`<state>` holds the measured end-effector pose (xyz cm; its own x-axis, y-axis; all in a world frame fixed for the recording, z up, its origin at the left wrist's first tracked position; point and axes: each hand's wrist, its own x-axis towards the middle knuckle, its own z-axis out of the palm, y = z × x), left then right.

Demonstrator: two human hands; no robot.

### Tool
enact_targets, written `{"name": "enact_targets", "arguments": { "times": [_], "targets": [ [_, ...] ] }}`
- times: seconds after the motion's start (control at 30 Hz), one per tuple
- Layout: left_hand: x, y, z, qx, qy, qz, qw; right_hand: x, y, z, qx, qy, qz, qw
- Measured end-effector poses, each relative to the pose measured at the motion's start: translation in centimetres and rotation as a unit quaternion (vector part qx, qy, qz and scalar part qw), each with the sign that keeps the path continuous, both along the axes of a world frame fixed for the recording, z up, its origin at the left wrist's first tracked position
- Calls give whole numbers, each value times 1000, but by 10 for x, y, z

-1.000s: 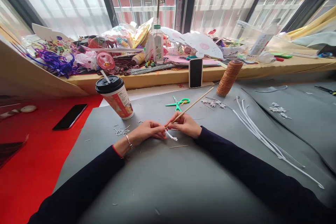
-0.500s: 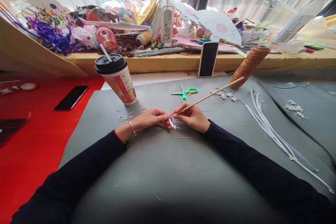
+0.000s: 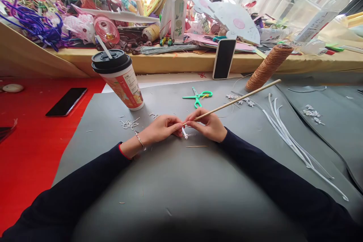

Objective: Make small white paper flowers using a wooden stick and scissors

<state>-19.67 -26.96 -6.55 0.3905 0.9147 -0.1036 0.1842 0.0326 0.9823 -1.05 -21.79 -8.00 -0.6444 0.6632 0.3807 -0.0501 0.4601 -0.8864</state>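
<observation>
My right hand pinches a long thin wooden stick, which slants up to the right. The stick's lower tip meets the fingertips of my left hand. Those fingers are closed on a short white cord with a small knotted end hanging below them. Just under the hands, a toothpick lies on the grey mat. Green scissors lie open beyond my hands.
A paper cup with lid and straw stands at the left, past white cord scraps. A phone leans upright at the back, beside a brown twine spool. White cords lie right. Another phone rests on red.
The stick's upper end has shifted to the right and slightly up, while both hands stay close together. The whole view has shifted a little.
</observation>
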Motion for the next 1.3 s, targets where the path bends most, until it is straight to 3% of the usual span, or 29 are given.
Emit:
{"name": "enact_targets", "arguments": {
  "times": [0.27, 0.5, 0.63, 0.93, 1.3],
  "targets": [
    [1, -1, -3, 0, -12, 9, 1000, 2, -2, 1, 41, 7, 0, 999],
    [-1, 0, 0, -45, -57, 65, 995, -2, -4, 0, -7, 70, -23, 997],
    [0, 0, -2, -43, -58, 57, 996, -4, -2, -2, -39, 76, -21, 996],
    [7, -1, -4, 28, -40, 88, 995, -8, 1, -2, -135, 118, -33, 983],
    [4, 1, 0, 18, -15, 52, 998, -6, 4, -3, -171, 84, -18, 981]
  ]
}}
